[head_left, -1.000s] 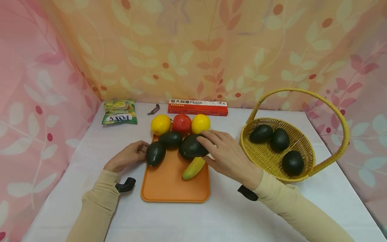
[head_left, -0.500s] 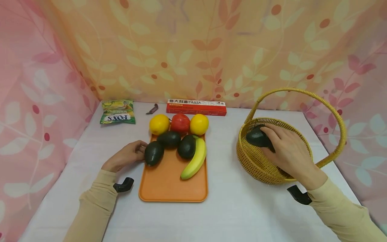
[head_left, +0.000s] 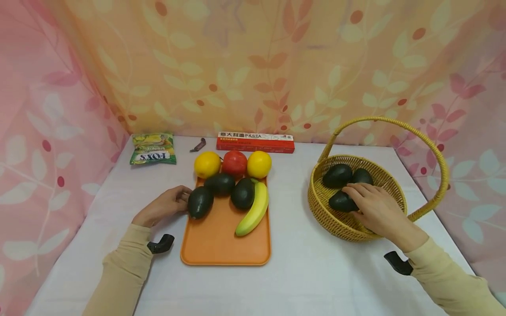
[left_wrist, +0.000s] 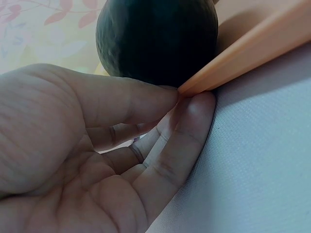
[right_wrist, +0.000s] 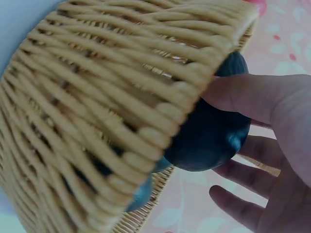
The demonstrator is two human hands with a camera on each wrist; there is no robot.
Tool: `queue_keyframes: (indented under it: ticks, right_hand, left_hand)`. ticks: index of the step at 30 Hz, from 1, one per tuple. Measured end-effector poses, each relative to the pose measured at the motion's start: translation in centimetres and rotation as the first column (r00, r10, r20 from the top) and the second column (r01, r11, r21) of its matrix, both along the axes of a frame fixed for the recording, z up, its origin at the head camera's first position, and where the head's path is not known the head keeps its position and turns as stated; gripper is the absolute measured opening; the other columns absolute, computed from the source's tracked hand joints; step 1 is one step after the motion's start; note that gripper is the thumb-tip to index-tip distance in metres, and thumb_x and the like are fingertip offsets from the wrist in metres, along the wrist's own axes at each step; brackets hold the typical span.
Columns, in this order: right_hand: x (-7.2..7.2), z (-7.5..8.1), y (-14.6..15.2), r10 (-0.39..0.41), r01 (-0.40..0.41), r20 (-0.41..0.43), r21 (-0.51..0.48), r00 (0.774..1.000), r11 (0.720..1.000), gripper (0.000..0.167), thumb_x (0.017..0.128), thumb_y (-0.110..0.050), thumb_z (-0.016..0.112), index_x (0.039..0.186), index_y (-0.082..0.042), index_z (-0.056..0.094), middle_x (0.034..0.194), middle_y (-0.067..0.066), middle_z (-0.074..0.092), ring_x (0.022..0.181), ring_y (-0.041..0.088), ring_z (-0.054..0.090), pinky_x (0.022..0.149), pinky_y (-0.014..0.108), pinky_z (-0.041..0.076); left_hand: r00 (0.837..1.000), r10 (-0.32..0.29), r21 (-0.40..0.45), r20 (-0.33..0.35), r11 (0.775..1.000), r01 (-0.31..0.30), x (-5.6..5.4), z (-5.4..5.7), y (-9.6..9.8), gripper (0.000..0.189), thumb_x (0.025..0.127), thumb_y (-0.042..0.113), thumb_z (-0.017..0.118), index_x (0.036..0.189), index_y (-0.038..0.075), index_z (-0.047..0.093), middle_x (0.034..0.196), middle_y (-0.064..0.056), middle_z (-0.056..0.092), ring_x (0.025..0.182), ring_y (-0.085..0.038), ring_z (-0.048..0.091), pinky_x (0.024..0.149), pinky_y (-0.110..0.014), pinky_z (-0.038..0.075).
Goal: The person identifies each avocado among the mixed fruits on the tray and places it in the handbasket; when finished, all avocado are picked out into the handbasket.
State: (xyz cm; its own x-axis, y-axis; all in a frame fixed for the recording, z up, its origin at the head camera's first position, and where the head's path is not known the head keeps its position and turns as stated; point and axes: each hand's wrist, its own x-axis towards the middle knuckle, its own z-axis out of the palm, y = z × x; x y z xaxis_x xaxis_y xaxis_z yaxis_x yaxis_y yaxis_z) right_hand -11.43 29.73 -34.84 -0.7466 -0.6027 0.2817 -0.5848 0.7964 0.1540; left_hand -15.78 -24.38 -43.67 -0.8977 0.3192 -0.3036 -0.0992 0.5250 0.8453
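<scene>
My right hand [head_left: 373,206] grips a dark green avocado [head_left: 342,202] inside the yellow wicker basket [head_left: 318,210]. Its thumb and fingers lie around that fruit in the right wrist view, close by the basket's rim. Another avocado [head_left: 337,175] lies in the basket, and a further avocado [head_left: 362,176] shows behind my fingers. At the orange tray's left edge, my left hand [head_left: 166,205] pinches the tray [left_wrist: 233,63] between thumb and fingertips. Right beside that thumb sits an avocado [head_left: 200,202] on the tray. Two other avocados and a banana [head_left: 254,213] lie there too.
Two yellow fruits [head_left: 207,164] flank a red round fruit [head_left: 235,163] at the tray's far end. Behind them stand a red pasta box [head_left: 255,143], a small brown item [head_left: 198,145] and a green FOX'S bag [head_left: 153,149]. The basket's tall handle [head_left: 435,153] arches over its right side.
My right hand has carried an avocado from the tray rightward and down into the basket, uncovering the banana and the avocado beside it. The left hand has stayed at the tray's edge.
</scene>
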Motion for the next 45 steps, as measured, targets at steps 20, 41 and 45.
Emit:
queue_keyframes:
  ticks: [20, 41, 45]
  right_hand:
    - [0.4, -1.7, 1.0, -0.079, 0.051, 0.196, 0.145, 0.977, 0.988, 0.06, 0.063, -0.021, 0.09, 0.114, -0.006, 0.061, 0.105, 0.014, 0.07, 0.101, 0.037, 0.064, 0.087, 0.059, 0.05]
    - [0.4, -0.9, 0.5, -0.078, 0.051, 0.215, 0.129, 0.973, 0.99, 0.061, 0.068, -0.024, 0.088, 0.12, -0.005, 0.063, 0.113, 0.017, 0.066, 0.106, 0.039, 0.062, 0.09, 0.061, 0.048]
    - [0.2, -0.3, 0.3, -0.079, 0.053, 0.206, 0.128, 0.975, 0.99, 0.059, 0.069, -0.024, 0.087, 0.12, -0.005, 0.063, 0.114, 0.017, 0.066, 0.107, 0.039, 0.061, 0.09, 0.061, 0.048]
  left_hand:
    - [1.0, -0.003, -0.007, -0.01, 1.0, 0.003, 0.1, -0.6, 0.1, 0.045, 0.088, 0.008, 0.06, 0.129, -0.006, 0.048, 0.11, -0.017, 0.064, 0.095, -0.02, 0.06, 0.084, -0.027, 0.05]
    - [1.0, -0.007, 0.031, -0.009, 1.0, 0.008, 0.3, -0.1, 0.3, 0.048, 0.09, 0.008, 0.061, 0.132, -0.008, 0.045, 0.113, -0.019, 0.064, 0.095, -0.018, 0.06, 0.084, -0.028, 0.051]
    - [1.0, -0.008, 0.028, -0.018, 1.0, 0.009, 0.2, 0.0, 0.2, 0.048, 0.09, 0.009, 0.061, 0.131, -0.008, 0.045, 0.113, -0.02, 0.064, 0.096, -0.019, 0.061, 0.085, -0.028, 0.051]
